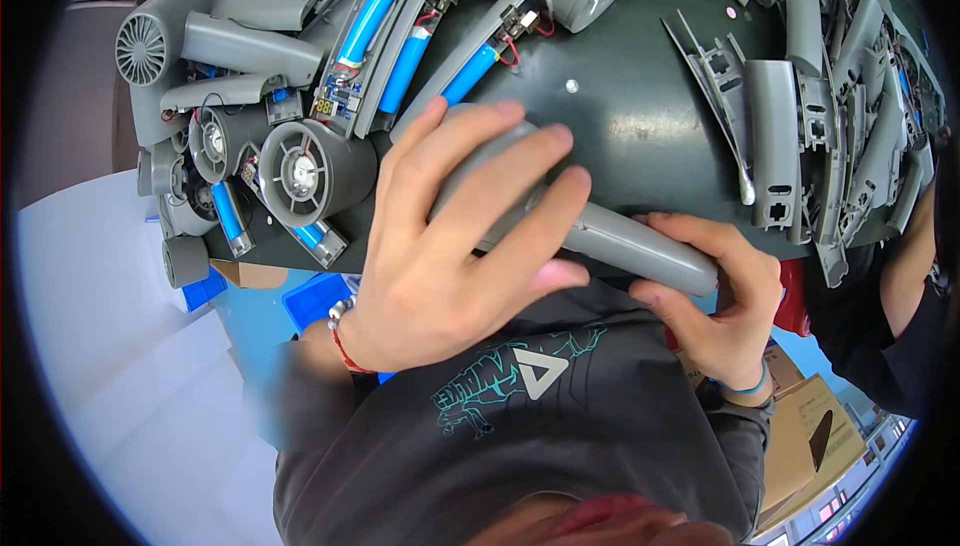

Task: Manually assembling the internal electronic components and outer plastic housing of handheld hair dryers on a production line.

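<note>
We've got the grey handheld-fan housing point(640, 246): right hand point(735, 296) grips one end, left hand point(440, 236) spreads over the other, clamping unclear. Blue battery cell point(367, 26) far left.

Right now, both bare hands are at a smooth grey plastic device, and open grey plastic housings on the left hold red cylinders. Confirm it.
Wrong colour: in the head view, the cylinders are blue, not red. The rest holds: the left hand and right hand are at the smooth grey plastic device, and open grey plastic housings on the left hold the cylinders.
</note>
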Demonstrator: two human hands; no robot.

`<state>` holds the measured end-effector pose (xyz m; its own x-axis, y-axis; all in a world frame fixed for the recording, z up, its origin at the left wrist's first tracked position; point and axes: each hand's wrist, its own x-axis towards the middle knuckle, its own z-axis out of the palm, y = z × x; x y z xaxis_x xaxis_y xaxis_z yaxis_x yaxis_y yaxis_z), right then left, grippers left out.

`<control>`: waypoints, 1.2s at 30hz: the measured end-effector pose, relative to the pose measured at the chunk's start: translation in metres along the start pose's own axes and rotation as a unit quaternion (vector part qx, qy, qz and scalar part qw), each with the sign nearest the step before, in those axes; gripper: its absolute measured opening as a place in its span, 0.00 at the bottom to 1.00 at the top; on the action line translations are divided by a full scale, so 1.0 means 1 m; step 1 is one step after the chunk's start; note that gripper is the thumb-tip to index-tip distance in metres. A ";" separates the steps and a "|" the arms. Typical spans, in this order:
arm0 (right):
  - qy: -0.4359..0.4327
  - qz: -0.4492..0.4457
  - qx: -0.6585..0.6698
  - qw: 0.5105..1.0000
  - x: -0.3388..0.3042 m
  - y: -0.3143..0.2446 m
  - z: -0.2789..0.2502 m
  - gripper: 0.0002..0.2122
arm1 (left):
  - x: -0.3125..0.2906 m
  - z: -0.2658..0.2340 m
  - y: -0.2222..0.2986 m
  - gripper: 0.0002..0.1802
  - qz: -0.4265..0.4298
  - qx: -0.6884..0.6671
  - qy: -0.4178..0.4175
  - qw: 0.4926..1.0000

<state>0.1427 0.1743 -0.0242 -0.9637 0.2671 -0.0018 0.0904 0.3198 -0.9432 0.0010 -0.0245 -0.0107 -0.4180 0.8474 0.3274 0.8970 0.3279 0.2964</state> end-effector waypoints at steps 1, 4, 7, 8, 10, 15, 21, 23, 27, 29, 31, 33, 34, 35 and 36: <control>-0.001 -0.029 -0.041 0.999 0.002 0.000 -0.001 0.21 | 0.004 0.000 0.005 0.29 -0.033 -0.015 0.005 0.999; -0.004 -0.106 -0.113 0.988 0.004 0.000 -0.002 0.22 | 0.001 0.012 -0.004 0.28 -0.001 -0.008 0.038 0.999; 0.016 -0.130 -0.140 0.981 0.000 0.004 0.001 0.22 | -0.001 0.018 -0.002 0.24 -0.005 -0.025 0.058 0.998; 0.015 -0.131 -0.139 0.982 -0.001 0.003 0.001 0.22 | -0.001 0.020 0.000 0.23 -0.012 -0.030 0.071 0.997; 0.030 -0.091 -0.129 0.987 -0.002 0.000 0.001 0.21 | 0.004 0.016 0.003 0.21 -0.016 -0.024 0.058 0.998; 0.033 0.036 0.013 0.999 -0.008 -0.003 -0.019 0.22 | 0.007 0.013 -0.006 0.37 0.017 -0.181 0.114 0.977; -0.125 0.246 0.358 0.892 -0.011 -0.003 -0.012 0.17 | -0.005 0.042 -0.001 0.66 -0.084 -0.428 0.141 0.889; -0.125 0.286 0.330 0.891 -0.003 -0.012 -0.010 0.21 | -0.004 0.038 0.000 0.64 -0.094 -0.400 0.127 0.903; -0.076 0.226 0.223 0.945 -0.008 -0.014 0.000 0.28 | -0.001 0.041 0.002 0.60 -0.108 -0.385 0.109 0.910; -0.074 0.202 0.224 0.950 -0.010 -0.004 0.004 0.28 | 0.003 0.040 0.000 0.60 -0.099 -0.383 0.114 0.912; -0.085 0.207 0.262 0.939 -0.008 -0.006 0.003 0.28 | 0.010 0.035 -0.003 0.59 -0.038 -0.340 0.125 0.931; -0.053 0.152 0.265 0.951 -0.006 -0.008 0.000 0.24 | 0.010 0.037 0.001 0.58 -0.060 -0.369 0.126 0.919; -0.069 0.133 0.263 0.953 -0.005 -0.006 -0.006 0.22 | 0.010 0.038 0.001 0.57 -0.084 -0.395 0.124 0.906; -0.073 0.121 0.243 0.960 -0.005 -0.005 -0.007 0.21 | 0.011 0.038 0.000 0.56 -0.065 -0.389 0.127 0.910; -0.074 0.108 0.221 0.966 -0.006 -0.004 -0.007 0.21 | 0.010 0.039 0.001 0.55 -0.071 -0.394 0.126 0.908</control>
<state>0.1502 0.1776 -0.0177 -0.9627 0.1402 -0.2315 0.2092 -0.1573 -0.9651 0.0033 0.0005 -0.0417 -0.6300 0.6653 0.4007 0.4916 -0.0578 0.8689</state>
